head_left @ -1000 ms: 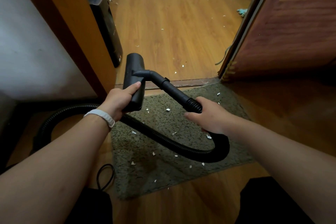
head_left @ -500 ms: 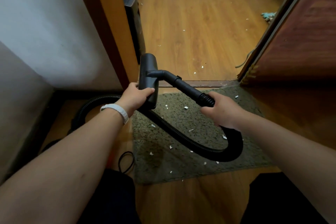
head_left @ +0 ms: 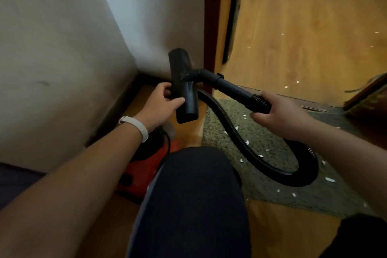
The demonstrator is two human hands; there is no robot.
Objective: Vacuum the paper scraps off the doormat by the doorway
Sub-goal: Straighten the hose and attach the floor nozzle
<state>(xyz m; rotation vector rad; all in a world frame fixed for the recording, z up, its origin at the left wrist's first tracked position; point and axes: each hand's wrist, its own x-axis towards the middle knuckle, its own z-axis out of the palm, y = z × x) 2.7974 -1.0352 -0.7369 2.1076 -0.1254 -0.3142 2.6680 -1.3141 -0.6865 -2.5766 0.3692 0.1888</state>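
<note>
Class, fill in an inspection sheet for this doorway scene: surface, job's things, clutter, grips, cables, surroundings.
Surface: wooden floor with a green doormat at the doorway.
Job's things: black nozzle raised, left of the mat; hose loops over the mat; paper scraps lie on the mat.
Clutter: loose scraps on the floor past the threshold.
Grips: left hand holds the nozzle; right hand holds the hose end.
Cables: thin black cord by the red vacuum body.
Surroundings: white wall, door frame, the person's knee.
</note>
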